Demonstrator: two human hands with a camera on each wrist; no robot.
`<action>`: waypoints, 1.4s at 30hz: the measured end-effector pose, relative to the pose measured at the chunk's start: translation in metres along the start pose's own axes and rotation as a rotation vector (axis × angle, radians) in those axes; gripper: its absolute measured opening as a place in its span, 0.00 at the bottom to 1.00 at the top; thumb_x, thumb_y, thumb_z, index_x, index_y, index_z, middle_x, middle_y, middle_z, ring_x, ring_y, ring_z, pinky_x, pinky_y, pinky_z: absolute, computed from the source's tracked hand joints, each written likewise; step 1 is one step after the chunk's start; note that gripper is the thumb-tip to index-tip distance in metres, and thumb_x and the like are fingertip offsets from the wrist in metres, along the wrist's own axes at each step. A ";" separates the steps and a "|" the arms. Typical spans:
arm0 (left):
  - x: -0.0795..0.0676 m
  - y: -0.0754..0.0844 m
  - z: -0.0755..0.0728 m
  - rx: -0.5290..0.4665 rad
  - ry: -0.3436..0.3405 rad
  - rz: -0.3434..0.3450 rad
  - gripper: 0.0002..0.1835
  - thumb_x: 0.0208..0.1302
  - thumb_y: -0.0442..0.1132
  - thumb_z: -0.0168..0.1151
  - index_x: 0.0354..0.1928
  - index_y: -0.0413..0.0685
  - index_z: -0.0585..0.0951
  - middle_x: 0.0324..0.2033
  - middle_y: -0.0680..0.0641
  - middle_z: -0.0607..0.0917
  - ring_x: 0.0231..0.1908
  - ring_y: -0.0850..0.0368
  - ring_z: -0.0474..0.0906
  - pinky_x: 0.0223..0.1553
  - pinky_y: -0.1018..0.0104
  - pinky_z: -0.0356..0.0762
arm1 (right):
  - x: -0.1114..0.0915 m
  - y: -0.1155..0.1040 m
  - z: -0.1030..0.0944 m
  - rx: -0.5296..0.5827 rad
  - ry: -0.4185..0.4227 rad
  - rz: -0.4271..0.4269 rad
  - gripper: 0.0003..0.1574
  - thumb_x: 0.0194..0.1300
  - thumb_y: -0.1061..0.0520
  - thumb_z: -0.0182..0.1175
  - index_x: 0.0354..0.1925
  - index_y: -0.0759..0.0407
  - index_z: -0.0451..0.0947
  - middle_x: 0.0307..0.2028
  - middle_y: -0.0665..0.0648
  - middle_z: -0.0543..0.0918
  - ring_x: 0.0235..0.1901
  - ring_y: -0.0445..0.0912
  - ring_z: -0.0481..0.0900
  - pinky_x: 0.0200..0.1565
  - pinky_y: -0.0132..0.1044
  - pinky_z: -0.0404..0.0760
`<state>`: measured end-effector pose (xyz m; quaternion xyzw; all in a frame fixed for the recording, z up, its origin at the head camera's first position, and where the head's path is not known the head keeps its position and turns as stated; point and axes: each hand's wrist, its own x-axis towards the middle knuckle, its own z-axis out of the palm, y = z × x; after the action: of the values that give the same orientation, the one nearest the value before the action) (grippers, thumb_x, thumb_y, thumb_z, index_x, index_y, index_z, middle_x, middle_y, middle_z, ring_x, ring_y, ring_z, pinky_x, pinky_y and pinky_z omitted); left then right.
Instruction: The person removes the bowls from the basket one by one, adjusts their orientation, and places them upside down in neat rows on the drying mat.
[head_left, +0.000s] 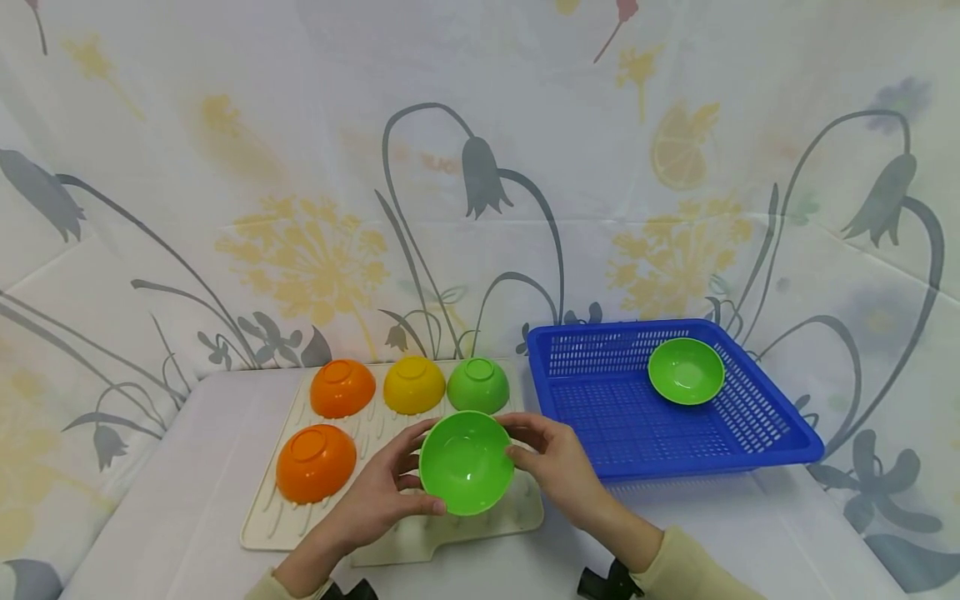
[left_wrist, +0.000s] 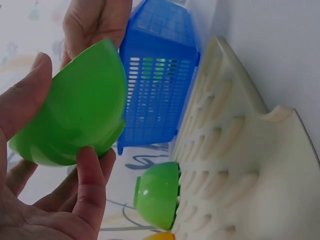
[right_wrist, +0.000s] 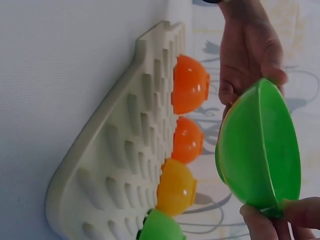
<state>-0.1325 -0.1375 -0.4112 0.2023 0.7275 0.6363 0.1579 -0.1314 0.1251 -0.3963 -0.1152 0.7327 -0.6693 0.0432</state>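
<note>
A bright green bowl [head_left: 467,463] is held between both hands above the front of a cream drainer board [head_left: 483,527], its open side tilted toward the head camera. My left hand [head_left: 378,498] grips the bowl's left side, thumb at the rim and fingers spread beneath, as the left wrist view shows. On the opposite side, my right hand [head_left: 561,467] pinches the rim between thumb and fingers. Upside down on the board behind are a yellow bowl [head_left: 414,385], a green bowl [head_left: 478,386] and an orange bowl [head_left: 342,388]. Another orange bowl [head_left: 316,463] sits upside down nearer the left hand.
To the right of the board stands a blue slotted basket [head_left: 600,408]. Inside it, toward the back right, a second bright green bowl [head_left: 686,371] leans with its opening showing. A flower-printed curtain [head_left: 322,150] hangs behind the white-covered table [head_left: 187,483].
</note>
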 end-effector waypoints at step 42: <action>-0.007 0.006 -0.004 0.577 0.037 0.420 0.49 0.43 0.34 0.82 0.71 0.60 0.71 0.70 0.53 0.69 0.63 0.52 0.71 0.49 0.60 0.82 | 0.000 -0.006 0.002 0.017 -0.218 0.140 0.34 0.72 0.47 0.59 0.68 0.65 0.69 0.64 0.63 0.74 0.61 0.55 0.74 0.62 0.48 0.74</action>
<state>-0.1274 -0.1439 -0.4047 0.3720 0.8227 0.4267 -0.0533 -0.1300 0.1225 -0.3910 -0.1354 0.7243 -0.6543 0.1701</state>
